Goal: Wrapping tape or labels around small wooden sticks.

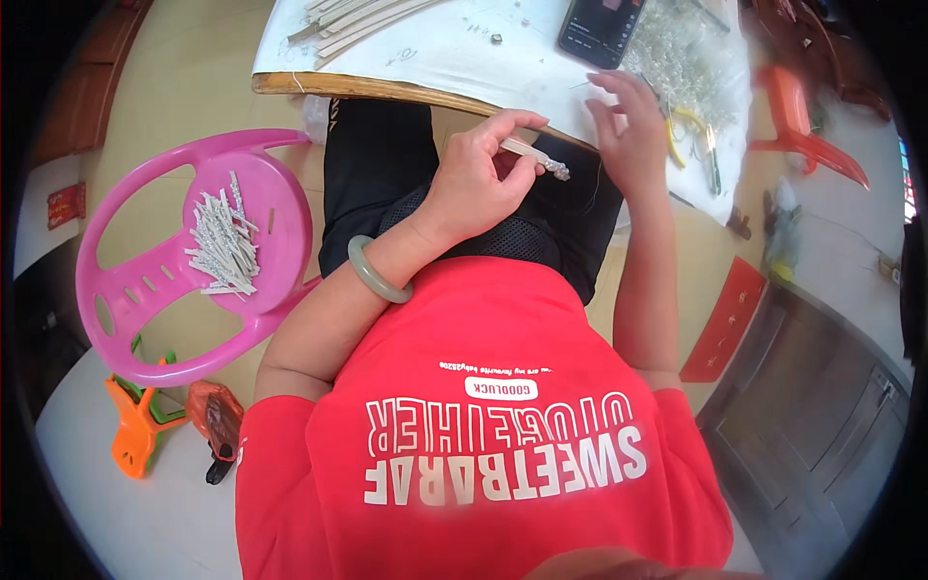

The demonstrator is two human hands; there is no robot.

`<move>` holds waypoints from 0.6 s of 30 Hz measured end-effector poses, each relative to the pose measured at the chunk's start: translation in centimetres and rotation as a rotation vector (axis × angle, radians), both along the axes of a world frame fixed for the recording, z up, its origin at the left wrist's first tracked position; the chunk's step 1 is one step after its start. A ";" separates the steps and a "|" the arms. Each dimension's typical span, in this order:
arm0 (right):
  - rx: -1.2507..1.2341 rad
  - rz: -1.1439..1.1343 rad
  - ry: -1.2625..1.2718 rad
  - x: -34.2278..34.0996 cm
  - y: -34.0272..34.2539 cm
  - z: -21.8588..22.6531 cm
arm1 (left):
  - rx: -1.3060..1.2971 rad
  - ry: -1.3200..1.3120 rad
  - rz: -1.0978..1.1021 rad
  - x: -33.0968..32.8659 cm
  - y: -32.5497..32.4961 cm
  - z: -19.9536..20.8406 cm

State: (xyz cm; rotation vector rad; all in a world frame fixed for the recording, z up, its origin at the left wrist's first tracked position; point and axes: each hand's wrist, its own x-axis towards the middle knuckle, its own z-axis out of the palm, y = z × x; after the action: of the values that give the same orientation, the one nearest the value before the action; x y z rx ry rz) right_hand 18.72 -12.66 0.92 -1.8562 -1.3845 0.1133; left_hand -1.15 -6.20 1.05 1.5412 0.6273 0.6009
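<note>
My left hand (476, 179) is closed in front of the table edge, pinching a narrow white strip (523, 148) between thumb and fingers. Clustered at the strip's right end are small silvery beads (557, 170). Over the table's front edge, my right hand (630, 135) has its thumb and forefinger curled toward each other, at a thin needle-like thing (580, 85). A fine thread hangs below that hand, hard to follow. Right beside it on the white table covering lie yellow-handled pliers (688, 130) and a slim green-tipped tool (713, 169).
A phone (599, 29) and a heap of clear beads (681, 63) lie on the table (464, 72), with pale strips (372, 19) at its left. A pink chair (193, 164) at left carries several beaded strips (224, 242). An orange stool (793, 116) stands right.
</note>
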 end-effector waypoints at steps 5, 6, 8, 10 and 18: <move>-0.084 -0.048 -0.159 -0.2 0.8 -1.1 | 0.003 -0.036 0.049 -0.1 -0.1 -0.2; -0.094 -0.064 -0.140 -0.2 0.7 -1.2 | -0.006 -0.039 0.054 0.0 -0.1 -0.2; -0.107 -0.085 -0.121 -0.1 0.5 -1.1 | -0.019 -0.044 0.055 0.1 -0.2 -0.1; -0.161 -0.107 -0.060 -0.1 0.5 -0.5 | -0.022 -0.049 0.042 0.2 -0.3 0.0; -0.349 -0.194 -0.008 -0.1 0.6 0.6 | -0.025 0.030 -0.040 -0.1 0.0 0.3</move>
State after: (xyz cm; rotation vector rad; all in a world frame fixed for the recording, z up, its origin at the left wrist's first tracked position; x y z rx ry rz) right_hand 18.64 -12.08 1.56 -2.2711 -1.2408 0.2625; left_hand -1.23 -6.20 1.36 1.5379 0.6228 0.5390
